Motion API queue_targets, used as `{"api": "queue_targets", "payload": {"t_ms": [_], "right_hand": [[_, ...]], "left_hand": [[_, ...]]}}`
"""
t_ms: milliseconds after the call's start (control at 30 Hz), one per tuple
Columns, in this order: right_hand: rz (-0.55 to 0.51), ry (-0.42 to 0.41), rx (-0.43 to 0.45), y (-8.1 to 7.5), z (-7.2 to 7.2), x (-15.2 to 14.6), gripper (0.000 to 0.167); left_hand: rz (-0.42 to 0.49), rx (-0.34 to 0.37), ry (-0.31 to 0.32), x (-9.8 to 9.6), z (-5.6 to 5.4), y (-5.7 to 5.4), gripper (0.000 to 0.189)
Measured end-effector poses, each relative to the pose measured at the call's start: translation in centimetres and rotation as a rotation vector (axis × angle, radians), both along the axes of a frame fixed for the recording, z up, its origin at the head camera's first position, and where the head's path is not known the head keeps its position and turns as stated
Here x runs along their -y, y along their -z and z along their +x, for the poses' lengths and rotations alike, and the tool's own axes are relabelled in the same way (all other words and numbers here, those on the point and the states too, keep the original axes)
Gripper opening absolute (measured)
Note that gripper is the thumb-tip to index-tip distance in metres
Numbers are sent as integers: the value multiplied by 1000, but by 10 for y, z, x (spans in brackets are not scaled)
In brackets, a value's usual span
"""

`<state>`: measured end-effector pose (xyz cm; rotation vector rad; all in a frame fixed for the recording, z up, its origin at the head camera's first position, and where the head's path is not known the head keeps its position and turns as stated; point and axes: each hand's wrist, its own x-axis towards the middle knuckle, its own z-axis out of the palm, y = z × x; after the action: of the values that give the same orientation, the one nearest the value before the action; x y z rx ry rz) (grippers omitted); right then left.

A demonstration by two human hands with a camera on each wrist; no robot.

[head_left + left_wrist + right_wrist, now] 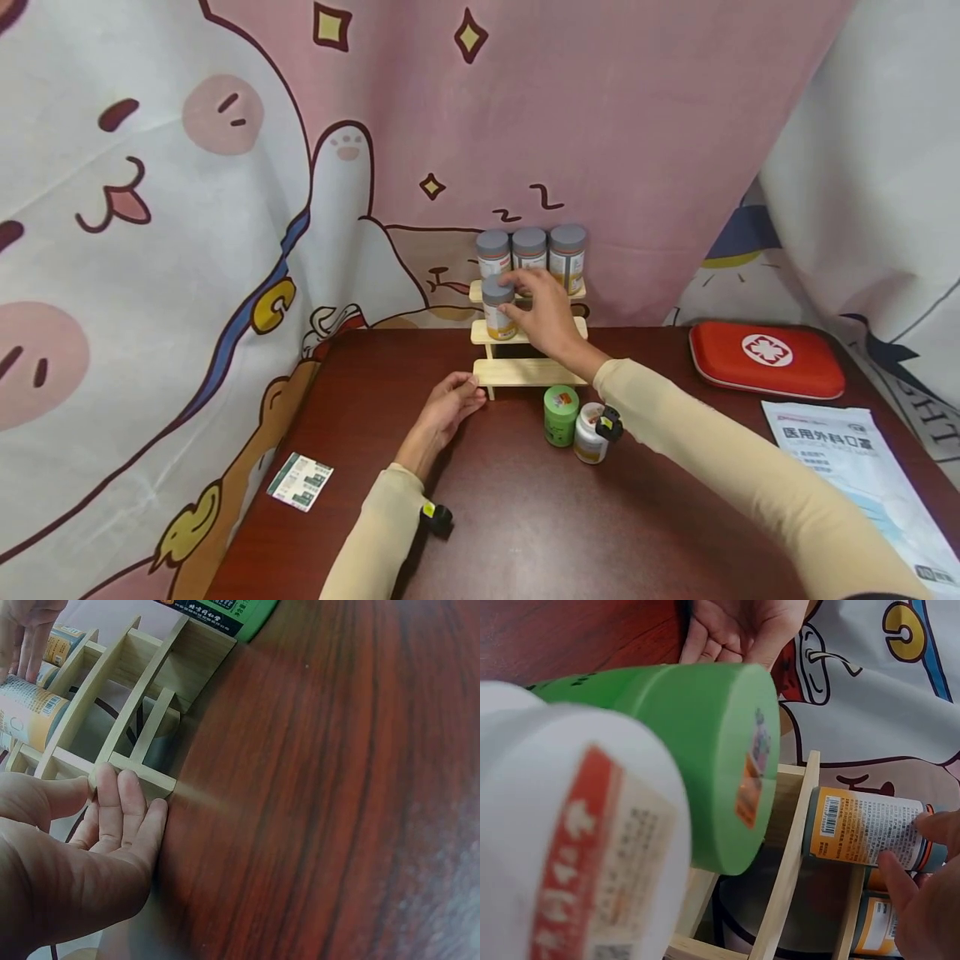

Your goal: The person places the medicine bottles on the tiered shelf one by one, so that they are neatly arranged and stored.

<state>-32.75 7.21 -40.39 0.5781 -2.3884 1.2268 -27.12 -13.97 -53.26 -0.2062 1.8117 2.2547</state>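
A small wooden three-tier rack [530,372] stands against the curtain. My right hand [553,315] pinches a grey-capped pill bottle [498,321] between thumb and fingers; the bottle stands upright at the left end of the middle tier. In the right wrist view its orange and white label [866,829] shows beside my fingers. My left hand [447,407] pinches the left end of the rack's lowest tier, thumb on one side and fingers on the other. Three similar grey-capped bottles [529,247] stand in a row on the top tier.
Before the rack's right end stand a green bottle [560,417] and a white bottle [589,437]. A red first-aid case [765,360] and a face mask packet [862,475] lie to the right. On the left lies a small printed packet [299,482]. A printed curtain [600,125] hangs behind.
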Motion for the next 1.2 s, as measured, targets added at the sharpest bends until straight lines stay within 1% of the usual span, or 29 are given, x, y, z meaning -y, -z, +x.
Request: {"api": "queue_targets", "payload": {"t_ms": [100, 200, 367, 400, 533, 700, 867, 1000, 1100, 1200], "right_hand": [[19, -4, -1, 1, 2, -1, 40], [17, -34, 21, 3, 5, -2, 46], [-12, -94, 80, 6, 18, -6, 60], [-17, -99, 88, 6, 22, -7, 62], [17, -98, 95, 6, 39, -12, 74], [70, -125, 133, 5, 63, -20, 85], [90, -120, 151, 9, 85, -34, 88], [97, -107, 138, 13, 100, -46, 89], [92, -103, 145, 16, 110, -54, 90], [84, -82, 165, 20, 123, -64, 91]], "left_hand": [[-4, -5, 2, 0, 1, 0, 14], [-10, -7, 2, 0, 1, -1, 15], [-9, 0, 2, 1, 1, 0, 16], [-8, 1, 2, 1, 1, 0, 16], [-4, 5, 4, 1, 1, -1, 15], [4, 5, -3, 0, 0, -1, 14], [9, 0, 0, -1, -1, 0, 14], [6, 5, 7, -1, 0, 1, 13], [-3, 6, 0, -1, 0, 0, 12], [-5, 4, -6, -2, 1, 0, 14]]}}
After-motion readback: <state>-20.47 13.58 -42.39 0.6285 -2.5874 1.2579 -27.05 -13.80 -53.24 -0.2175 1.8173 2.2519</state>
